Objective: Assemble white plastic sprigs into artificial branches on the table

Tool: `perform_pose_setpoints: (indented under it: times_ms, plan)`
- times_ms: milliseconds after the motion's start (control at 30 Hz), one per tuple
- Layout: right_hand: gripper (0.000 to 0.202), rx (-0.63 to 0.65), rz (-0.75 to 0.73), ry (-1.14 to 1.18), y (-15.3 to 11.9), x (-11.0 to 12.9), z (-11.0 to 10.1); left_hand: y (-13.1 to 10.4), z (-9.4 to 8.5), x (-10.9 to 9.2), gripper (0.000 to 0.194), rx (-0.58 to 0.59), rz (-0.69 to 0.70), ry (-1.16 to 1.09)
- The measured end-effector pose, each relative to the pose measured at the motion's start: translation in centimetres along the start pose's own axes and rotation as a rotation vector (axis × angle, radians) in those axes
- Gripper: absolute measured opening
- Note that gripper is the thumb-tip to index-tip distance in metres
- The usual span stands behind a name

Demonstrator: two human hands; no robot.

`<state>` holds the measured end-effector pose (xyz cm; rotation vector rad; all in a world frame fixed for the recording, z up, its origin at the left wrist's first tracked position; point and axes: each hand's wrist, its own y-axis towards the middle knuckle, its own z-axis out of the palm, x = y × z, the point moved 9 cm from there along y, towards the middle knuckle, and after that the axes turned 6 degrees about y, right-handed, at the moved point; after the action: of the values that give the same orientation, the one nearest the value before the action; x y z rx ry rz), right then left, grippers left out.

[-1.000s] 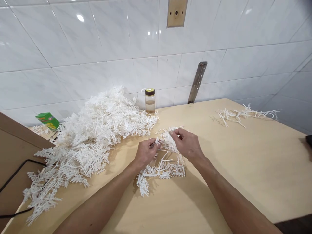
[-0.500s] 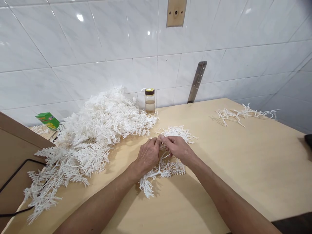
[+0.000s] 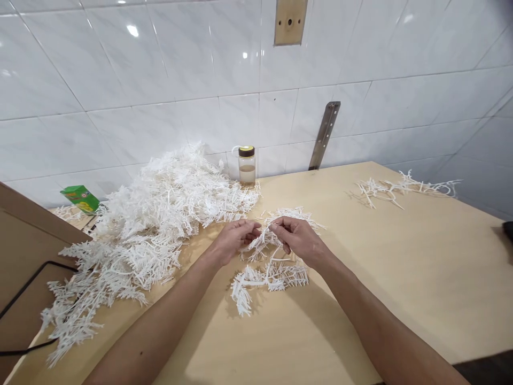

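A white branching plastic sprig [image 3: 265, 235], like artificial foliage, is held up between my hands. My right hand [image 3: 298, 239] is closed on its upper end, thumb against the fingers. On the other side, my left hand [image 3: 234, 239] is beside the sprig with loosely curled fingers and the thumb apart; nothing shows in its grasp. Just below, another white sprig [image 3: 276, 278] lies on the table, its stem reaching up towards the held one. Behind my right hand is a small heap of loose white pieces [image 3: 294, 214], partly covered by the fingers.
A large pile of white sprigs [image 3: 168, 198] spreads over the table's left side. Behind it stand a water bottle [image 3: 247, 167] and a green carton [image 3: 81, 199]. Bare white stems [image 3: 395, 190] lie at the far right. A brown box [image 3: 36, 267] borders the left edge.
My left hand has drawn back to the left and loosened from the sprig. My right hand stays in nearly the same place, still pinching. More of both sprigs shows now.
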<state>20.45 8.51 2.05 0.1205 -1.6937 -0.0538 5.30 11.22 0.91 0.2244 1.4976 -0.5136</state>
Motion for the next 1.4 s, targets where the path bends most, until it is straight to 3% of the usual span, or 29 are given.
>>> perform_pose_setpoints:
  times_ms: [233, 567, 767, 1067, 1267, 1400]
  plan:
    - [0.033, 0.011, -0.052, 0.013, -0.3, 0.7, 0.3, -0.5, 1.7, 0.6, 0.032, 0.194, -0.044, 0.044]
    - [0.036, -0.002, -0.068, -0.035, -0.2, 0.9, 0.0, -0.7, 1.7, 0.7, 0.034, 0.158, -0.07, -0.092]
    - [0.034, 0.03, -0.095, -0.078, -0.3, 1.5, 0.3, -0.5, 2.1, 0.9, 0.028, 0.239, -0.028, -0.048]
    - [0.023, 0.013, -0.183, -0.332, -0.7, 3.1, -0.1, -0.4, 1.4, 0.1, 0.034, 0.113, 0.008, -0.051]
    - [0.019, -0.059, -0.246, -0.423, -0.6, 3.1, -0.4, -0.5, 1.7, 0.1, 0.034, 0.159, 0.028, 0.104]
    - [0.019, -0.015, -0.241, -0.472, -0.6, 3.1, -0.1, -0.5, 1.2, -0.4, 0.036, 0.079, 0.079, 0.211]
